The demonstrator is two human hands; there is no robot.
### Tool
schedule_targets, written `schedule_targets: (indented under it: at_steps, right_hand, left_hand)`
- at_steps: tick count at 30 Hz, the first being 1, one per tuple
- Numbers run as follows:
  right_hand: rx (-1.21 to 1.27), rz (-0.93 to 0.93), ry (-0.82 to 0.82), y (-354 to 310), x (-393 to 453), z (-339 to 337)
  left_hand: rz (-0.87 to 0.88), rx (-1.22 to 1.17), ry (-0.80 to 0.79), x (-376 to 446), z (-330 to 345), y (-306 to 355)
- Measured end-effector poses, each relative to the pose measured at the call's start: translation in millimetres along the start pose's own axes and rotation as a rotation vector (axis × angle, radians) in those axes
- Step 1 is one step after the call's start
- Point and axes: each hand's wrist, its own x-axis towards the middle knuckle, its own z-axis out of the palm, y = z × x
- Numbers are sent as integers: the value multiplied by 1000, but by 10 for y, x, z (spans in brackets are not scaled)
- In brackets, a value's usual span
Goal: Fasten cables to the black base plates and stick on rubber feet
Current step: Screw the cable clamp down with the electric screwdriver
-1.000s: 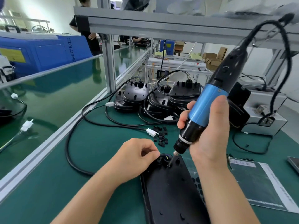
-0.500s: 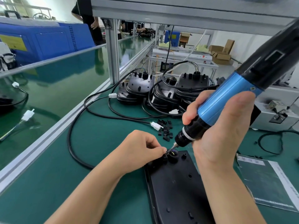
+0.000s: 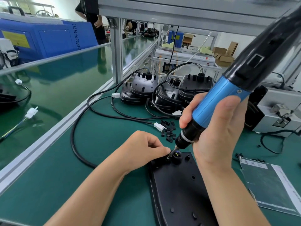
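A black base plate (image 3: pixel 179 190) lies flat on the green mat in front of me. At its far end a black cable (image 3: pixel 76 137) enters a round boss (image 3: pixel 176 158). My right hand (image 3: pixel 216 134) grips a blue and black electric screwdriver (image 3: pixel 216 98), tilted, with its bit tip on a screw spot just left of the boss. My left hand (image 3: pixel 145 149) has curled fingers pinching something small at the bit tip; what it pinches is too small to tell.
Several black clips (image 3: pixel 168 130) lie scattered beyond the plate beside a white connector (image 3: pixel 158 126). Stacked finished base plates (image 3: pixel 164 92) with cables stand further back. A sheet in a plastic bag (image 3: pixel 270 185) lies right. A grey box (image 3: pixel 280 111) sits far right.
The view has moved closer and lower. The screwdriver tilted more and its bit went from the boss's right side to its left, meeting my left hand's fingertips.
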Motion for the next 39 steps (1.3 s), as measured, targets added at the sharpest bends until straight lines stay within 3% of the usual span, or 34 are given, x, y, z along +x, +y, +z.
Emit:
schedule_targets:
  at_steps: [8,15,39]
  right_hand:
    - [-20,4,-79,5,68,85]
    - [-66,62,-20,51,81,35]
    - [142,268,-95,72,105,62]
  left_hand:
    - [5,-5,-8,-12,-2,-4]
    - [-9,-12,22,-42,44,0]
    - [1,-11,53,-64,93,-13]
